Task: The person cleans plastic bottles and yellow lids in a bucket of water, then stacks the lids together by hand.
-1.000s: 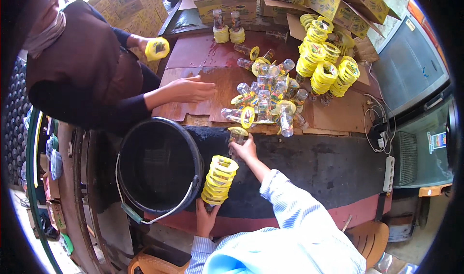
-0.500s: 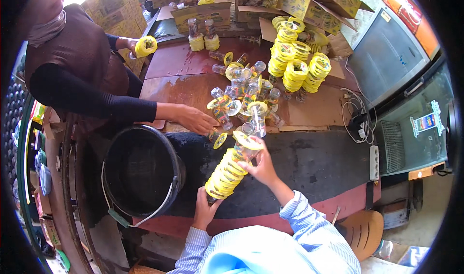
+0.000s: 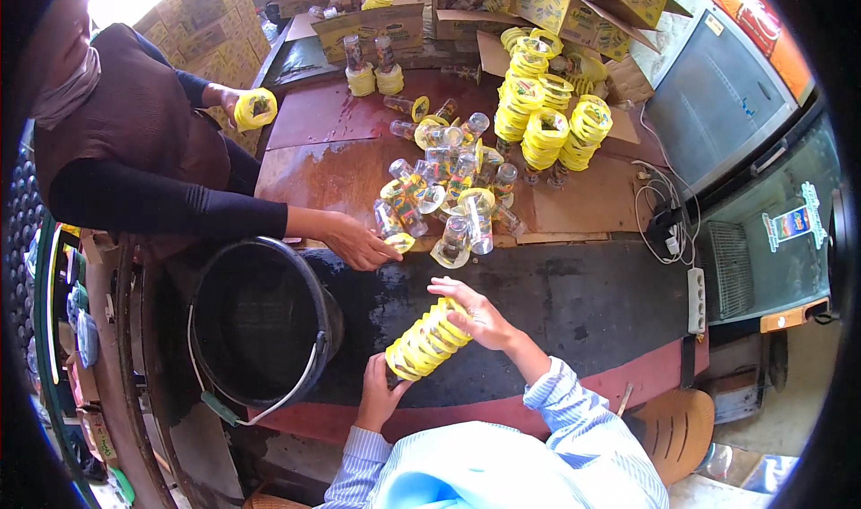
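A tilted stack of nested clear plastic cups with yellow rims (image 3: 425, 340) is held over the near side of the table. My left hand (image 3: 380, 392) is closed round the stack's lower end. At its upper end my right hand (image 3: 484, 316) rests with fingers stretched out, its palm side touching the last rim. Beyond my hands lies a loose pile of clear cups with yellow rims (image 3: 457, 182). Nearest to me, a single cup (image 3: 453, 240) stands upside down on its wide rim.
At the left, a co-worker's hand (image 3: 363, 240) touches a cup; the other holds yellow-rimmed cups (image 3: 255, 109). A black bucket (image 3: 330, 316) with a wire handle stands left of my hands. Tall cup stacks (image 3: 544, 137), open cardboard boxes (image 3: 372, 35) and a white cable (image 3: 659, 186) lie farther off.
The cup in my right hand has joined the stack's upper end, and that hand has loosened and lies against it. The co-worker's nearer hand has shifted slightly toward me and holds a cup's rim.
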Action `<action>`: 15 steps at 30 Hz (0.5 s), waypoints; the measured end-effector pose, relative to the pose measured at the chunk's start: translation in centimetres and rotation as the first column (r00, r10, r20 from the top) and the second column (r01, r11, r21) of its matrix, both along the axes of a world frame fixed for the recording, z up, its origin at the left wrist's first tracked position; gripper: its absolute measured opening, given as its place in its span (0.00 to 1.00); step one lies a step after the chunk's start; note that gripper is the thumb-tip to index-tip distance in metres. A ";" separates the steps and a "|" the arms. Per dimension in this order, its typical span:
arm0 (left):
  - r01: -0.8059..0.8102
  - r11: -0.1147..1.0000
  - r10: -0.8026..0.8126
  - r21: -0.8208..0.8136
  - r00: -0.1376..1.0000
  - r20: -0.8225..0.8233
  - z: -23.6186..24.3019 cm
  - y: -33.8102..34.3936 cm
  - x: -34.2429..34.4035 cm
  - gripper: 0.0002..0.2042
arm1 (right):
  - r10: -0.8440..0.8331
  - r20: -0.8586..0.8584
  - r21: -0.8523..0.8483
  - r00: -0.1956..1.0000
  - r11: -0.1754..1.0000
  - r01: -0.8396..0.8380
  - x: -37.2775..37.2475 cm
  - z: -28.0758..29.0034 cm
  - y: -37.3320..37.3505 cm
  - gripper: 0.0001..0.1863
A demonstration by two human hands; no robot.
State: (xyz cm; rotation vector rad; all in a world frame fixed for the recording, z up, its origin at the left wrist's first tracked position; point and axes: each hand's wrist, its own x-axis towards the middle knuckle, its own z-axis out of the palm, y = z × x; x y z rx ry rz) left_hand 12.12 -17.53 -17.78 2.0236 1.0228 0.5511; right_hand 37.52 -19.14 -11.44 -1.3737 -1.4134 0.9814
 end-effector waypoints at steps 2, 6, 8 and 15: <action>-0.003 0.999 0.004 -0.039 1.000 0.012 0.2 -0.4 -0.5 0.24 | 0.012 0.006 -0.015 1.000 1.000 -0.012 1.0 -0.9 0.8 0.30; -0.097 0.981 0.106 -0.168 0.993 0.046 1.0 -0.9 -0.8 0.23 | -0.357 0.503 0.198 0.787 0.934 0.297 3.8 0.6 5.2 0.32; -0.158 0.972 0.164 -0.176 0.986 0.021 0.9 -0.9 -1.0 0.22 | -0.341 0.795 0.234 0.501 0.935 0.266 5.0 -1.2 7.9 0.34; -0.207 0.974 0.210 -0.092 0.977 0.029 0.8 -0.4 -1.8 0.24 | -0.166 0.891 0.080 0.423 0.973 0.215 5.2 -4.9 10.0 0.20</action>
